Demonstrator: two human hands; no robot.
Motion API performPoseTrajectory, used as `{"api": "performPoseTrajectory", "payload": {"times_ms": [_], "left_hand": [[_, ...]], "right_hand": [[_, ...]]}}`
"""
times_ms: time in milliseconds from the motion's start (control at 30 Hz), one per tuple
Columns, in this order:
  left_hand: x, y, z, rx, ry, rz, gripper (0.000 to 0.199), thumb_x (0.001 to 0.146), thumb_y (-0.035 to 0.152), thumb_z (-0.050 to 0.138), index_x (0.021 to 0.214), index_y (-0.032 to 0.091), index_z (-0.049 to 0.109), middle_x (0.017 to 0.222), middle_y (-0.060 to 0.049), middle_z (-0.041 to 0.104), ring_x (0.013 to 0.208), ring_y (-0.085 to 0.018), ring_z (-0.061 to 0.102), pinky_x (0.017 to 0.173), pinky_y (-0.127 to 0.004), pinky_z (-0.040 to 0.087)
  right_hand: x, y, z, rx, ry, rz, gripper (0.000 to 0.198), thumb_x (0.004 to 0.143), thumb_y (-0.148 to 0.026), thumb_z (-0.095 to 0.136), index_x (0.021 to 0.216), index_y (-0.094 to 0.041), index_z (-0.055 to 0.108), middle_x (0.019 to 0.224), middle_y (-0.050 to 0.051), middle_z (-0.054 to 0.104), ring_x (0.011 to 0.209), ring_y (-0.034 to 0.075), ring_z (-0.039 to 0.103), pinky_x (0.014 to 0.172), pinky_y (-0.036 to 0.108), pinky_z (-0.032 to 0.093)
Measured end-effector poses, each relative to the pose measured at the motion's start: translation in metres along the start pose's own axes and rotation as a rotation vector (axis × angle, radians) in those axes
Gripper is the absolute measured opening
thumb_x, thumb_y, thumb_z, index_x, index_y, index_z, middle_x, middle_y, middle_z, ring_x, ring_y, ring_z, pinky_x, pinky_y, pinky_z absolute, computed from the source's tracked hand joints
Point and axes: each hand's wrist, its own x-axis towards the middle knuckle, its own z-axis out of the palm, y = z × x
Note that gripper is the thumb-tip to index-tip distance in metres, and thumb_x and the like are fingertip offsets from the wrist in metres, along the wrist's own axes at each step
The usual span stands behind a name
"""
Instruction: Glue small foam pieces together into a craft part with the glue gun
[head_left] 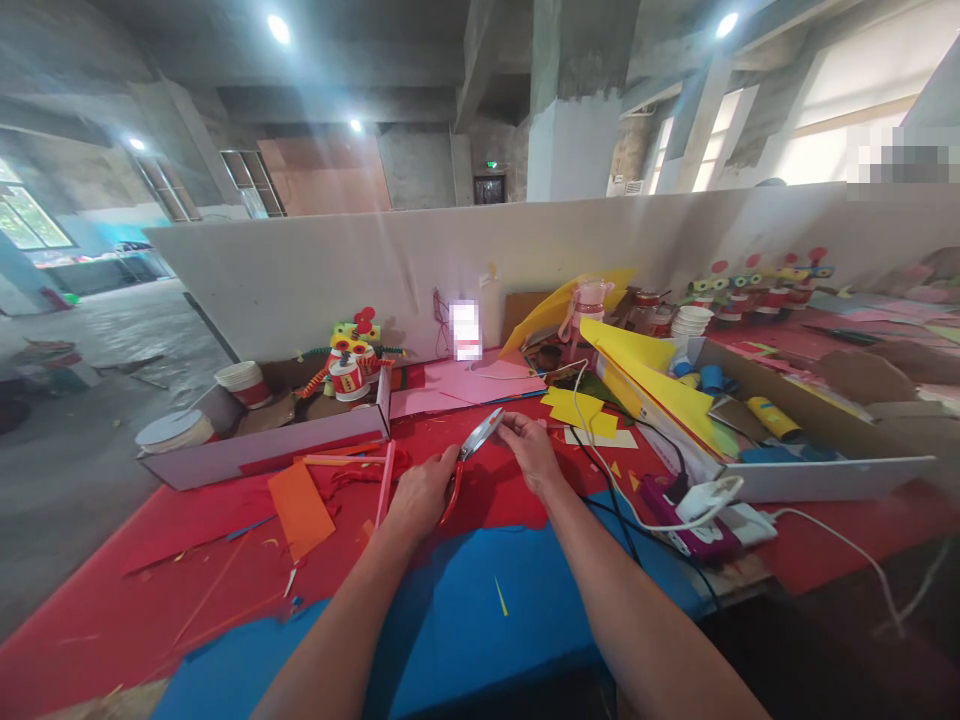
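My left hand (422, 494) is closed round the red handles of a pair of scissors (478, 436), whose metal blades point up and to the right. Close to the blade tips, my right hand (532, 450) has its thumb and fingertips pinched together. What lies in that pinch is too small to make out. Both hands are above the red table covering (495, 500), with blue paper (487, 590) nearer to me. To the right of my right hand lie yellow paper pieces (581, 410). An orange paper strip (301, 510) lies left of my left hand.
A box (315, 440) with paper cups and a paper-cup figure (349, 375) stands at left. Another box (825, 480) at right holds coloured rolls. Cables run to a purple power strip (694, 530). A white partition (315, 260) closes off the table's back.
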Motion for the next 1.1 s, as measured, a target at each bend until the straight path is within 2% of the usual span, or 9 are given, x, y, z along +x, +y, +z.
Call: {"api": "performPoseTrajectory", "payload": {"times_ms": [167, 400, 600, 700, 733, 833, 933, 1000, 1100], "left_hand": [[0.001, -0.001, 0.002, -0.034, 0.016, 0.001, 0.033, 0.091, 0.018, 0.037, 0.122, 0.021, 0.046, 0.093, -0.011, 0.069, 0.085, -0.026, 0.067, 0.067, -0.03, 0.042], [0.004, -0.011, 0.002, -0.13, 0.126, -0.128, 0.029, 0.087, 0.012, 0.04, 0.113, 0.021, 0.05, 0.087, -0.008, 0.069, 0.082, -0.024, 0.066, 0.063, -0.027, 0.035], [0.005, -0.016, 0.002, -0.2, 0.156, -0.192, 0.022, 0.087, 0.016, 0.043, 0.104, 0.023, 0.054, 0.077, -0.005, 0.068, 0.075, -0.023, 0.065, 0.059, -0.027, 0.033], [0.007, -0.015, 0.003, -0.273, 0.15, -0.187, 0.019, 0.087, 0.02, 0.045, 0.102, 0.022, 0.056, 0.08, -0.006, 0.07, 0.08, -0.023, 0.066, 0.063, -0.026, 0.036], [0.007, -0.015, 0.003, -0.292, 0.148, -0.191, 0.02, 0.087, 0.021, 0.046, 0.104, 0.022, 0.057, 0.084, -0.007, 0.071, 0.083, -0.024, 0.067, 0.065, -0.027, 0.038], [0.008, -0.014, 0.003, -0.286, 0.139, -0.231, 0.027, 0.085, 0.022, 0.049, 0.112, 0.022, 0.055, 0.093, -0.008, 0.072, 0.09, -0.026, 0.067, 0.068, -0.028, 0.041], [0.009, -0.015, 0.006, -0.189, 0.109, -0.27, 0.027, 0.084, 0.022, 0.048, 0.111, 0.02, 0.055, 0.093, -0.011, 0.072, 0.091, -0.028, 0.067, 0.071, -0.031, 0.043], [0.009, -0.013, 0.008, -0.136, 0.074, -0.278, 0.024, 0.085, 0.022, 0.047, 0.107, 0.019, 0.057, 0.093, -0.012, 0.072, 0.093, -0.028, 0.067, 0.073, -0.032, 0.044], [0.007, -0.004, 0.011, -0.1, 0.025, -0.276, 0.022, 0.086, 0.021, 0.045, 0.102, 0.018, 0.059, 0.095, -0.014, 0.071, 0.094, -0.028, 0.067, 0.074, -0.033, 0.045]], "right_hand": [[0.002, 0.002, -0.002, -0.005, 0.016, 0.005, 0.028, 0.062, -0.039, 0.078, 0.078, -0.019, 0.067, 0.071, -0.001, 0.07, 0.067, 0.016, 0.067, 0.078, 0.033, 0.054], [0.0, 0.004, -0.001, 0.129, 0.032, 0.06, 0.026, 0.064, -0.032, 0.08, 0.077, -0.017, 0.063, 0.079, 0.001, 0.073, 0.066, 0.013, 0.068, 0.074, 0.03, 0.056], [0.0, 0.005, -0.002, 0.437, 0.04, 0.246, 0.013, 0.072, -0.014, 0.073, 0.08, -0.015, 0.062, 0.079, 0.005, 0.073, 0.077, 0.016, 0.071, 0.085, 0.034, 0.056], [0.002, 0.005, -0.003, 0.525, 0.089, 0.321, 0.004, 0.081, -0.016, 0.066, 0.08, -0.013, 0.063, 0.078, 0.007, 0.072, 0.079, 0.016, 0.071, 0.088, 0.034, 0.057], [0.002, 0.005, -0.003, 0.543, 0.1, 0.334, 0.007, 0.084, -0.019, 0.063, 0.081, -0.013, 0.064, 0.078, 0.008, 0.072, 0.08, 0.017, 0.071, 0.088, 0.034, 0.057], [0.003, 0.004, -0.005, 0.58, 0.109, 0.326, 0.015, 0.088, -0.026, 0.059, 0.084, -0.013, 0.065, 0.082, 0.009, 0.073, 0.084, 0.018, 0.071, 0.091, 0.036, 0.057], [0.003, 0.005, -0.006, 0.584, 0.112, 0.279, 0.007, 0.086, -0.015, 0.059, 0.085, -0.014, 0.066, 0.085, 0.009, 0.073, 0.089, 0.017, 0.071, 0.095, 0.035, 0.055], [0.004, 0.007, -0.006, 0.562, 0.106, 0.237, 0.012, 0.083, -0.006, 0.058, 0.084, -0.014, 0.066, 0.085, 0.008, 0.074, 0.089, 0.016, 0.071, 0.097, 0.032, 0.053], [0.005, 0.013, -0.007, 0.524, 0.084, 0.179, 0.015, 0.08, -0.002, 0.058, 0.084, -0.014, 0.067, 0.085, 0.007, 0.074, 0.088, 0.015, 0.072, 0.097, 0.032, 0.053]]}}
